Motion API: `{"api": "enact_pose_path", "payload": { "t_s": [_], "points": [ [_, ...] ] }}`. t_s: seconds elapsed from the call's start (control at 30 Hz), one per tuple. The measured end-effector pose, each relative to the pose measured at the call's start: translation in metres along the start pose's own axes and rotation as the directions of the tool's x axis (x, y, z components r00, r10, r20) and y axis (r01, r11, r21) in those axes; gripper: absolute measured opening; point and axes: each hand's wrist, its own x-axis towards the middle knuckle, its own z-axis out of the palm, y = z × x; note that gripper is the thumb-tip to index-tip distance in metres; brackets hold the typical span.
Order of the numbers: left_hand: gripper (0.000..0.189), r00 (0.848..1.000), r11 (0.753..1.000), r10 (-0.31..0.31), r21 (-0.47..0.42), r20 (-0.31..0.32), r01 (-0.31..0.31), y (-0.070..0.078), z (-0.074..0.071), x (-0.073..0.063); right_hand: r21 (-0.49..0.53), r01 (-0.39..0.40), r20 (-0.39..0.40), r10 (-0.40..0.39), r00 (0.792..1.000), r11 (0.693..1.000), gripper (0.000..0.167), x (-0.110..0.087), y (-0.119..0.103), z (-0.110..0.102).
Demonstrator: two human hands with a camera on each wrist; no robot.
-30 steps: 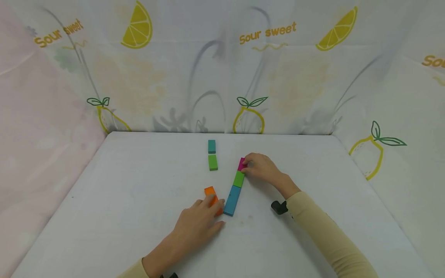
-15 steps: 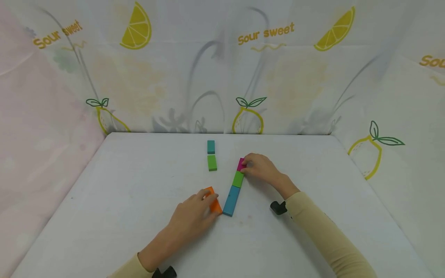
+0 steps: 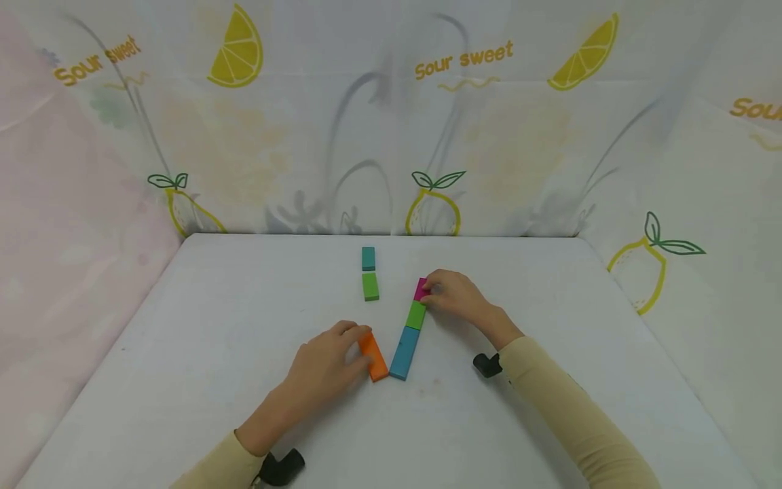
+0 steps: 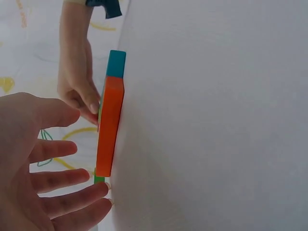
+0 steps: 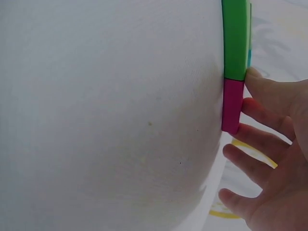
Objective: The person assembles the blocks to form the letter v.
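An orange block [image 3: 374, 356] lies slanted on the white table, its near end beside a blue block [image 3: 405, 353]. My left hand [image 3: 326, 356] is just left of the orange block; in the left wrist view its spread fingers [image 4: 62, 179] hold nothing. From the blue block a straight row runs away through a green block [image 3: 416, 316] to a magenta block [image 3: 420, 290]. At that far end my right hand [image 3: 458, 299] holds the magenta block between thumb and fingers. The right wrist view has the thumb [image 5: 262, 85] near the green-magenta joint and fingertips against the magenta block [image 5: 232, 105].
A teal block [image 3: 368, 259] and a light green block [image 3: 370, 286] lie in line behind the orange one, a small gap between them. Lemon-printed cloth [image 3: 342, 136] hangs behind the white table [image 3: 244, 292].
My left hand has drawn back leftward, its fingers coming off the top of the orange block, which now shows whole. My right hand stays at the magenta block.
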Motion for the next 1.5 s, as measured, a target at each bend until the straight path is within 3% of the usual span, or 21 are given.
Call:
{"api": "enact_pose_path", "payload": {
  "t_s": [0.3, 0.77, 1.03, 1.23, 1.5],
  "points": [
    [0.038, 1.0, 1.0, 0.012, -0.017, 0.013, -0.012, -0.008, -0.001, 0.012, 0.005, -0.011, 0.006, 0.011, 1.0, 1.0, 0.026, -0.001, -0.001, -0.001],
    [0.027, 0.999, 0.999, 0.035, -0.04, -0.039, -0.036, -0.023, -0.002, 0.032, 0.015, -0.021, 0.01, 0.021, 1.0, 1.0, 0.026, 0.0, 0.0, 0.0],
    [0.027, 1.0, 0.999, 0.018, -0.028, -0.018, -0.019, -0.032, -0.001, 0.044, 0.023, -0.015, 0.005, 0.014, 1.0, 1.0, 0.026, -0.002, -0.001, -0.002],
    [0.028, 0.998, 0.999, 0.049, -0.004, -0.026, -0.049, -0.036, -0.001, 0.053, 0.029, -0.021, 0.0, 0.021, 1.0, 0.999, 0.026, -0.001, 0.0, -0.002],
    [0.035, 0.999, 0.998, 0.033, 0.051, -0.035, -0.032, -0.041, -0.002, 0.065, 0.046, -0.035, 0.012, 0.035, 0.999, 0.998, 0.027, 0.0, 0.001, -0.001]
  ]
}}
